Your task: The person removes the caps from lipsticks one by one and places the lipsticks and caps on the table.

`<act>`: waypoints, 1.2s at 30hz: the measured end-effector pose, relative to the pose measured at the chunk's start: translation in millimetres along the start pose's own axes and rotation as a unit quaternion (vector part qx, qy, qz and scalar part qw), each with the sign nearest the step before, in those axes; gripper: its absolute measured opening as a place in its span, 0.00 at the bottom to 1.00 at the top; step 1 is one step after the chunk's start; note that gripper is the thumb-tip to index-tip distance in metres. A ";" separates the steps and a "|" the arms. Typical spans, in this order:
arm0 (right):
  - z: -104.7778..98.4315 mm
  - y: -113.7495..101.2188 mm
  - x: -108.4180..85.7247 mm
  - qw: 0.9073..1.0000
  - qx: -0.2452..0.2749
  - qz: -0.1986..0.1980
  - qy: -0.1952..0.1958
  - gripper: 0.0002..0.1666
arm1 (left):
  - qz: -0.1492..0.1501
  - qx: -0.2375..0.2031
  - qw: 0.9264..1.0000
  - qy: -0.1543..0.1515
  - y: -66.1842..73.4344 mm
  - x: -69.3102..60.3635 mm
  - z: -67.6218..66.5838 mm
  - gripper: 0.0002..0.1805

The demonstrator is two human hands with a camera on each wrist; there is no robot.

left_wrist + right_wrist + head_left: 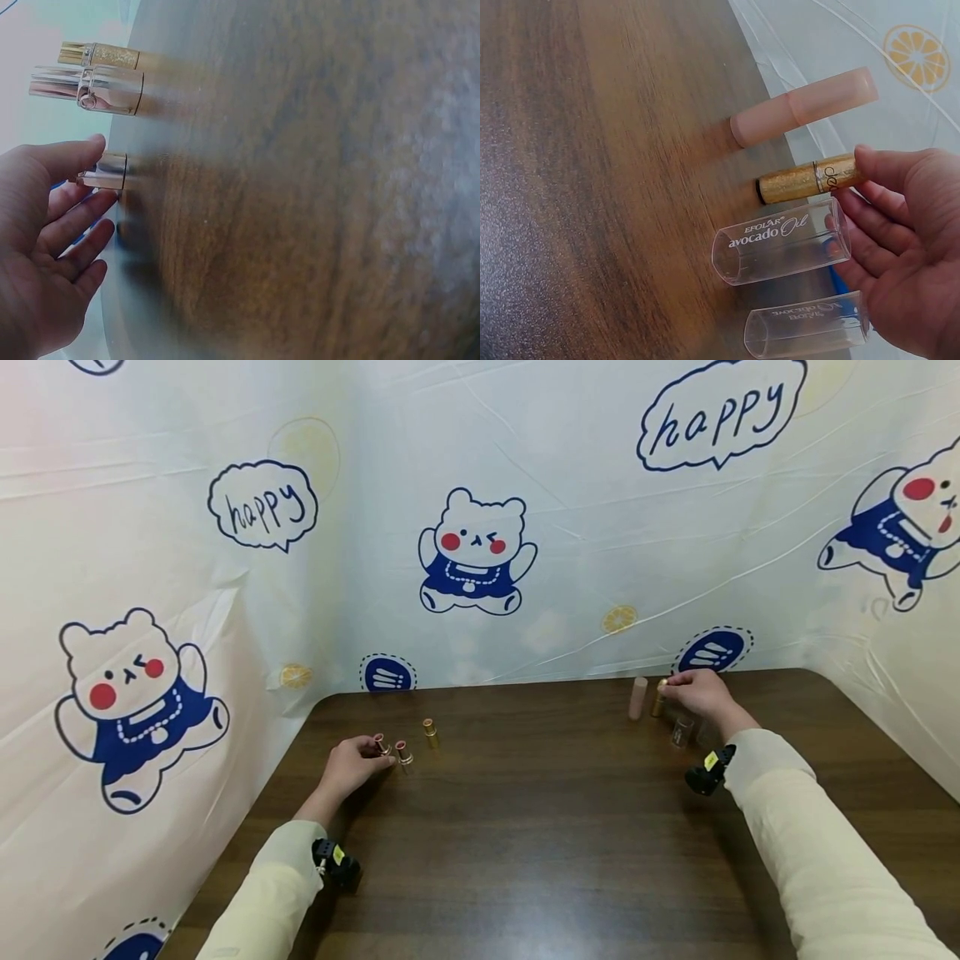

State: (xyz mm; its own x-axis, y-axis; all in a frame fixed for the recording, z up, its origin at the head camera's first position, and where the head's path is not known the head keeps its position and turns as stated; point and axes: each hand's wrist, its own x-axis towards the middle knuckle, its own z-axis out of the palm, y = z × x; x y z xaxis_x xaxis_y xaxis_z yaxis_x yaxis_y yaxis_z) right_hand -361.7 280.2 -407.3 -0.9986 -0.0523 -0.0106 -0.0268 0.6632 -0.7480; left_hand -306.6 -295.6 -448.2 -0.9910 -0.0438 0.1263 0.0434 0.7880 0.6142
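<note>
My left hand (350, 770) holds a pink-gold lipstick base (108, 172) upright between thumb and fingers at the table's left. Beside it stand another pink-gold lipstick base (404, 752) and a gold one (431, 732); in the left wrist view the gold one (112, 56) has a glittery body. At the back right my right hand (702, 694) pinches the top of a gold glitter tube (807, 178) standing on the table. A pale pink tube (804, 107) stands on one side of it, two clear caps (781, 241) on the other.
The brown wooden table (525, 827) meets a patterned cloth (570, 527) at its back edge. Wrist cameras sit at both cuffs. The second clear cap (806, 328) is close below my right hand's fingers.
</note>
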 end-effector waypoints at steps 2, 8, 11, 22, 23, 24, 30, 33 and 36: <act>0.3 0.9 0.1 1.000 0.001 0.001 0.004 0.23 | 0.000 0.000 1.000 0.000 0.1 0.3 0.1 0.15; -1.5 2.2 -0.2 1.000 0.006 -0.001 0.011 0.25 | -0.001 0.002 1.000 -0.006 -1.1 1.4 0.5 0.15; -2.5 2.2 -0.3 1.000 0.004 -0.003 0.019 0.26 | -0.001 -0.004 1.000 -0.005 -1.6 1.9 0.4 0.16; -10.9 -1.3 -4.7 0.999 0.004 -0.019 0.047 0.26 | -0.001 -0.029 1.000 0.000 0.4 1.9 -2.9 0.22; -12.0 -2.1 -6.0 0.999 0.004 -0.020 0.051 0.26 | 0.000 -0.030 1.000 0.002 1.0 1.7 -3.6 0.23; -13.1 -2.9 -7.2 0.998 0.006 -0.021 0.053 0.27 | 0.002 -0.031 0.999 0.003 1.6 1.5 -4.4 0.22; -18.5 -9.1 -12.6 0.996 0.020 -0.032 0.075 0.26 | 0.011 -0.033 0.999 0.016 5.2 0.4 -8.8 0.20; -20.8 -13.7 -16.4 0.996 0.018 -0.033 0.084 0.26 | 0.014 -0.033 0.999 0.018 6.8 1.0 -9.9 0.20; -23.0 -19.4 -21.8 0.995 0.023 -0.030 0.089 0.27 | 0.016 -0.038 0.999 0.019 9.7 1.3 -11.5 0.22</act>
State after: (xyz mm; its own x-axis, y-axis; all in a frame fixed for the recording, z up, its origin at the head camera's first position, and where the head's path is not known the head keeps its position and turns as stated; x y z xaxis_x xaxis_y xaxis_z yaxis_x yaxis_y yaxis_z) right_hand -340.5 285.6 -377.3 -0.9877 0.0459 0.1495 -0.0878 0.6280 -0.7732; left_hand -306.0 -295.1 -433.1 -0.9834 -0.0438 0.1760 0.0861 0.7410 0.6659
